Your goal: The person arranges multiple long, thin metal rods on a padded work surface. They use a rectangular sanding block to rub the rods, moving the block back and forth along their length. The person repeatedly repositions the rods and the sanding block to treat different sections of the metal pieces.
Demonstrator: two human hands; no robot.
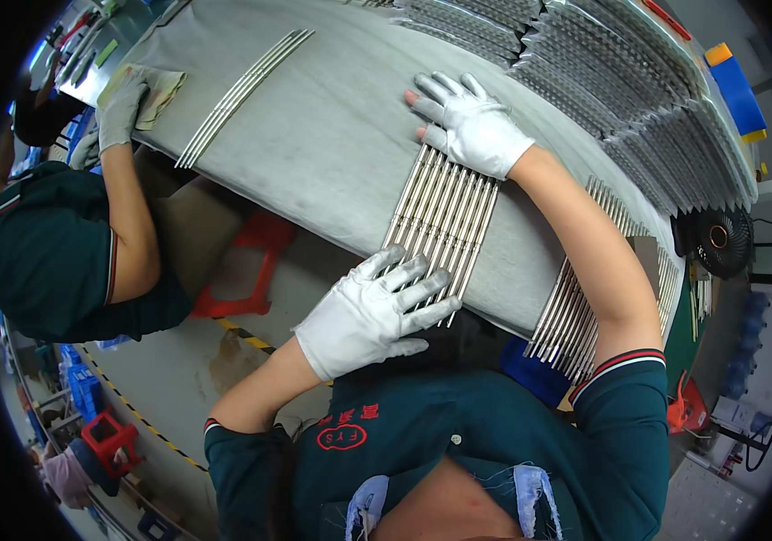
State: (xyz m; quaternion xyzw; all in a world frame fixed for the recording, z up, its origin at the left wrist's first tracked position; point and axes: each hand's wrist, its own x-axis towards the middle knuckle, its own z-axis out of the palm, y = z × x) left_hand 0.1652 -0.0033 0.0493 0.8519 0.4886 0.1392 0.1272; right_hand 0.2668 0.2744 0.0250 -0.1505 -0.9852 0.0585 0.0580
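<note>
A row of slim, shiny metal rods (441,207) lies side by side on the cloth-covered table, with their near ends over its front edge. My left hand (370,311), in a white glove, rests flat across the near ends with its fingers spread. At the far ends is my right hand (474,124), also gloved, palm down and fingers apart; two of its fingertips are bare. Under both palms the rods are hidden. To the right, beneath my right forearm, a second batch of metal rods (566,320) lies along the table edge.
A few thin rods (243,97) lie farther left on the grey cloth (314,135). Stacked grey ridged trays (620,81) fill the far right. A co-worker's gloved hand (122,108) holds a yellowish cloth (162,95). A black fan (722,242) and a red stool (246,266) stand nearby.
</note>
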